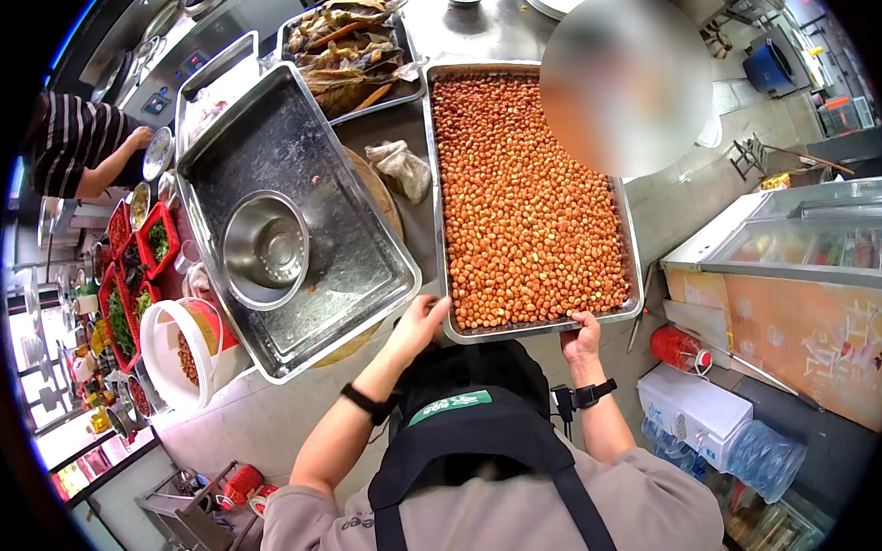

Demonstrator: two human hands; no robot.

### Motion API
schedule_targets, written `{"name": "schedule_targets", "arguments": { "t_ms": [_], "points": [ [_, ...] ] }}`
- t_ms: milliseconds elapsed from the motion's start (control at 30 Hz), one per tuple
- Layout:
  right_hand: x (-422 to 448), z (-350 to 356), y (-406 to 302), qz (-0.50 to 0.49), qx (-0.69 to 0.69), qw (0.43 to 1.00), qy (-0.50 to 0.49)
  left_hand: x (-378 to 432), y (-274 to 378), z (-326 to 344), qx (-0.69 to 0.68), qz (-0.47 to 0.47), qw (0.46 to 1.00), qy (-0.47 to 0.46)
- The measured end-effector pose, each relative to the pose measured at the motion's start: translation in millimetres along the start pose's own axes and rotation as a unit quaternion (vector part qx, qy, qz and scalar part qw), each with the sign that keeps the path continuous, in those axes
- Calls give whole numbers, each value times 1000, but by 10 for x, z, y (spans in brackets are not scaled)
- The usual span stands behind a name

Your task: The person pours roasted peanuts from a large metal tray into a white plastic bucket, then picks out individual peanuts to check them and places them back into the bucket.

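A large metal tray [634,269] of reddish-brown peanuts [531,236] lies before me, its upper right part covered by a blurred patch. My right hand [581,337] grips its front rim near the right corner, thumb over the edge and fingers underneath. At the front left corner is my left hand [419,323], slightly blurred, its fingertips against the rim; whether they grip it is unclear. To the left, a second metal tray [339,272] sits tilted on a round wooden board [376,183]. Inside that tray stands a steel bowl [265,249] with liquid drops at its bottom.
A tray of dried brown pieces [353,53] and a crumpled cloth [401,171] lie beyond. A white bucket [178,354] with peanuts stands left, near red baskets [159,241]. Another person [87,146] holds a dish at far left. A glass-topped freezer [783,256] is right.
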State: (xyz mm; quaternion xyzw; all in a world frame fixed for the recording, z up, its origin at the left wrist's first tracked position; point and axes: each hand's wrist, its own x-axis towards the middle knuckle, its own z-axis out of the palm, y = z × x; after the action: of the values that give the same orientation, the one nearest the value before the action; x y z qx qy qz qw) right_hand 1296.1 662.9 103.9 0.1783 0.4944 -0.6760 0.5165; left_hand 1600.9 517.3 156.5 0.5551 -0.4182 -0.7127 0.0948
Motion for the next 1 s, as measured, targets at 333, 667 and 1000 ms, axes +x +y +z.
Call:
{"name": "schedule_targets", "arguments": {
  "t_ms": [333, 667, 1000],
  "points": [
    [103, -125, 9, -7, -14, 1000, 11, 697, 14, 444, -135, 170, 972, 94],
    [-238, 69, -121, -27, -66, 997, -12, 578, -12, 390, -88, 167, 977, 100],
    [-566, 585, 219, -79, -34, 996, 11, 315, 443, -30, -18, 192, 978, 78]
  ]
}}
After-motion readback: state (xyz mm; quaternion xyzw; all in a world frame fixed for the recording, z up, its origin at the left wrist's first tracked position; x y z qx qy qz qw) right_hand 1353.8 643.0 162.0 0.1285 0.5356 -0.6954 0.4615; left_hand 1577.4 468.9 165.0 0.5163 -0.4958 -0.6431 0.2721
